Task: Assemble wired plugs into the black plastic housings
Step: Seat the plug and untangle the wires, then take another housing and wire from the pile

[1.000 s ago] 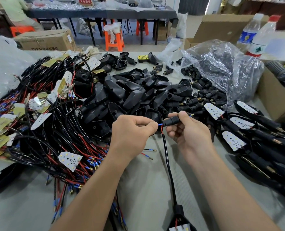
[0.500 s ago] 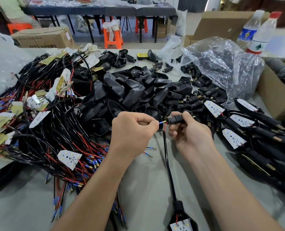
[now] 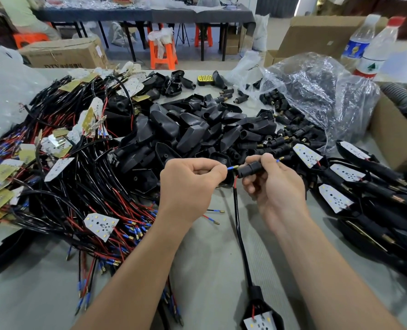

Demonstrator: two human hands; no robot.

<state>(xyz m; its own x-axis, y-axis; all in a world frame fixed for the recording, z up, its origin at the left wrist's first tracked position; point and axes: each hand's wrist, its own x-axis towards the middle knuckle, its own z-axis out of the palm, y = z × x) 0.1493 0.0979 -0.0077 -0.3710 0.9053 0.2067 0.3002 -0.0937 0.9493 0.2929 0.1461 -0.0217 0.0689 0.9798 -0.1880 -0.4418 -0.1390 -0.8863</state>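
Note:
My left hand [image 3: 190, 186] pinches a blue-sleeved wire terminal [image 3: 232, 167] whose brass tip sits at the mouth of a small black cylindrical connector [image 3: 249, 169]. My right hand [image 3: 275, 184] grips that connector; a second blue terminal [image 3: 278, 160] pokes out past its fingers. A black cable [image 3: 241, 244] runs from the hands down to a black housing with a white LED board [image 3: 260, 316] at the bottom edge. A heap of empty black housings [image 3: 193, 134] lies behind the hands.
A tangle of red and black wires with LED boards [image 3: 62, 177] fills the left. Finished assemblies [image 3: 364, 186] lie at the right. A clear bag of connectors [image 3: 316, 96], two water bottles [image 3: 373, 46] and a cardboard box [image 3: 395, 136] stand at back right.
The connector has been turned slightly in my right hand and the blue terminal now sits closer to its opening. Both hands stay in nearly the same spot.

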